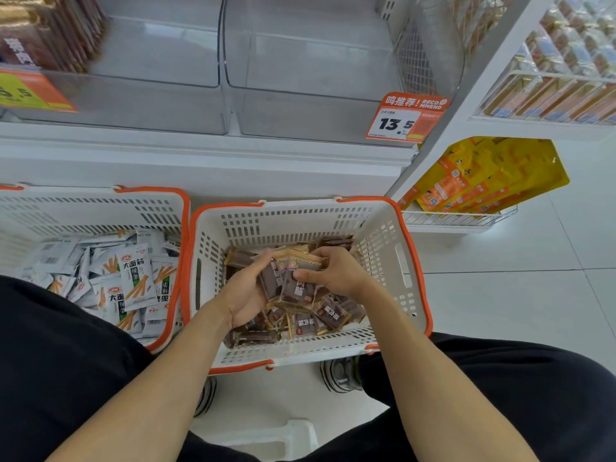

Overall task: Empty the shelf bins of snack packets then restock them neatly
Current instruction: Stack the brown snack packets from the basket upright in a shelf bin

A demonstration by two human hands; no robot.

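Note:
A white basket with orange rim (383, 228) stands on the floor in front of me, holding several loose brown snack packets (333, 313). Both hands are inside it. My left hand (245, 293) cups a small stack of brown packets (290, 281) from the left, and my right hand (333, 270) pinches the same stack from the right. Above, two clear shelf bins stand bare: the middle bin (160, 95) and the right bin (316, 105). A third bin at the far left holds brown packets (50, 35) upright in a row.
A second white basket (100, 208) to the left holds several white packets (133, 278). A price tag reading 13.5 (405, 120) hangs on the right bin. Yellow bags (483, 175) sit in a wire rack at right. My knees flank the basket.

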